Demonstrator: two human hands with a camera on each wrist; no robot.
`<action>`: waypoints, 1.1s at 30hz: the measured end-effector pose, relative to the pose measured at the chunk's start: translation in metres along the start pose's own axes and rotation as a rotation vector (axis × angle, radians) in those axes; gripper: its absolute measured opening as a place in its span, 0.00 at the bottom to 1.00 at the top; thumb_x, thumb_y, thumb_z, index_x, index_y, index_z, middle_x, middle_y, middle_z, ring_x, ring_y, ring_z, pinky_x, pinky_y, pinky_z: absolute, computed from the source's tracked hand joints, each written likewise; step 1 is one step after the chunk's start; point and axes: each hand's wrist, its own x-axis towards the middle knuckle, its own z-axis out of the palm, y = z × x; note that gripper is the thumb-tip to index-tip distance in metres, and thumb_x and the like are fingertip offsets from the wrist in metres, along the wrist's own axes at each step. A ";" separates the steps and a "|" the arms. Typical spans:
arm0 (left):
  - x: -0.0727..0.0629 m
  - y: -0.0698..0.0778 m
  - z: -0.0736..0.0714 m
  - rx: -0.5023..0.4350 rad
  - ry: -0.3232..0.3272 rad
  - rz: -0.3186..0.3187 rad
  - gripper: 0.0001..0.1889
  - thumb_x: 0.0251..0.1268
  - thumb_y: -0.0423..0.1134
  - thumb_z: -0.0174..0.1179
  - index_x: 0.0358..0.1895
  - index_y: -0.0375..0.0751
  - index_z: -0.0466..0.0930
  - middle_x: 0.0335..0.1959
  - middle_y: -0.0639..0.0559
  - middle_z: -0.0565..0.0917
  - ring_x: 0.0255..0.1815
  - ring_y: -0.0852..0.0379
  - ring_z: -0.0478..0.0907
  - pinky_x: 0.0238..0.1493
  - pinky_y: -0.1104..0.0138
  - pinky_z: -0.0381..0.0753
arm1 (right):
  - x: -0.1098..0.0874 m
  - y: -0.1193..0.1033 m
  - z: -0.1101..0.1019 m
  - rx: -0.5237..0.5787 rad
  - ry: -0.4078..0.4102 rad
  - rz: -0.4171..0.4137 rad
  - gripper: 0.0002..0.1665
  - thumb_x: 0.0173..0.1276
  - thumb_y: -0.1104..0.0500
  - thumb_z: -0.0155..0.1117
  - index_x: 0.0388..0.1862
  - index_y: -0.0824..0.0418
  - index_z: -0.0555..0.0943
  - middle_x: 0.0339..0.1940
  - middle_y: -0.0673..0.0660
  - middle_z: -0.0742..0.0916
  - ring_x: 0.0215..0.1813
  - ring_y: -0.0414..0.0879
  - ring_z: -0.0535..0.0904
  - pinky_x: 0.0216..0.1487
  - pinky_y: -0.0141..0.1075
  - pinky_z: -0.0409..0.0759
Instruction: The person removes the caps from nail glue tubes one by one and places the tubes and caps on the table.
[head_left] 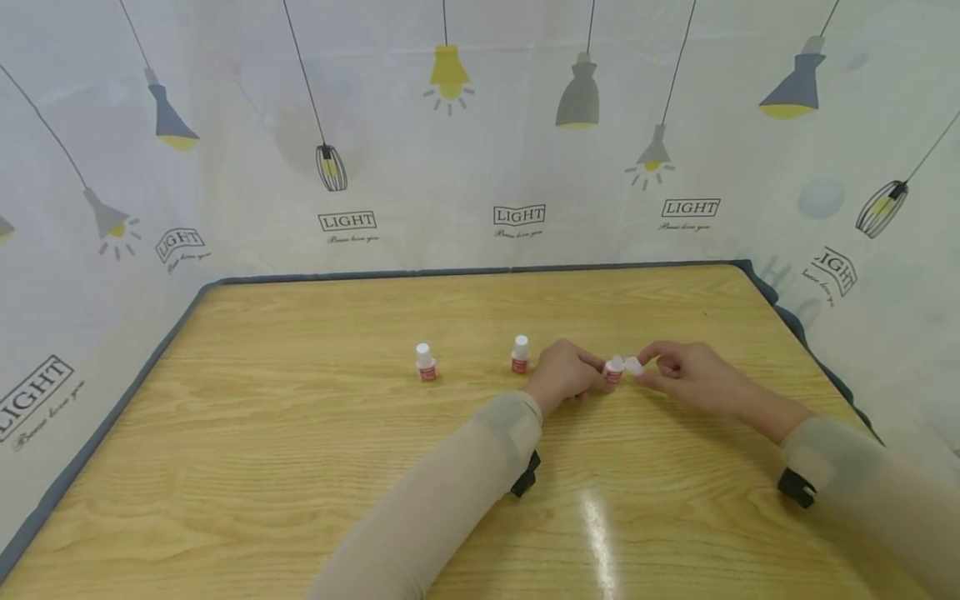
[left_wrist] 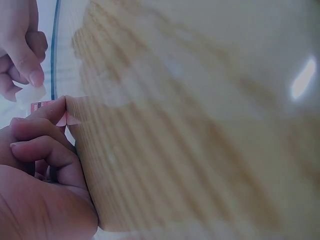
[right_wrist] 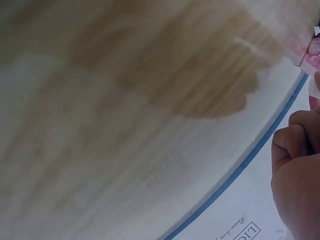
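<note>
My left hand [head_left: 566, 369] holds a small white bottle with a red label [head_left: 613, 377] low on the tabletop, between thumb and fingers. Just to the right, my right hand [head_left: 696, 377] pinches a white translucent cap [head_left: 633, 367], which is beside the top of that bottle. In the left wrist view, part of the red label [left_wrist: 39, 106] shows beyond the left fingertips, and the cap [left_wrist: 34, 93] sits under the right thumb. The right wrist view catches the curled fingers of the right hand [right_wrist: 300, 170] at its edge; the bottle there is mostly cut off.
Two similar bottles with white caps stand upright left of my hands: a nearer one [head_left: 521, 356] and one farther left [head_left: 426, 363]. They are on a wood-grain table [head_left: 300, 467] with a dark edge. A lamp-printed curtain [head_left: 420, 167] hangs behind it.
</note>
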 end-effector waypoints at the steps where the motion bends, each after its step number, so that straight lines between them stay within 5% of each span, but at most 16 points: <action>1: 0.001 -0.001 0.000 -0.001 0.000 0.000 0.12 0.58 0.38 0.82 0.46 0.49 0.95 0.20 0.54 0.86 0.14 0.60 0.71 0.21 0.67 0.67 | 0.001 -0.001 0.001 -0.002 -0.007 0.003 0.14 0.77 0.51 0.70 0.52 0.58 0.84 0.19 0.44 0.68 0.19 0.33 0.57 0.25 0.32 0.63; 33: -0.002 -0.001 0.000 -0.044 0.002 0.019 0.13 0.57 0.35 0.81 0.46 0.47 0.95 0.29 0.56 0.89 0.14 0.60 0.71 0.18 0.68 0.66 | 0.011 0.007 0.006 0.061 -0.101 0.088 0.15 0.75 0.50 0.71 0.52 0.58 0.85 0.17 0.44 0.68 0.19 0.35 0.60 0.25 0.32 0.64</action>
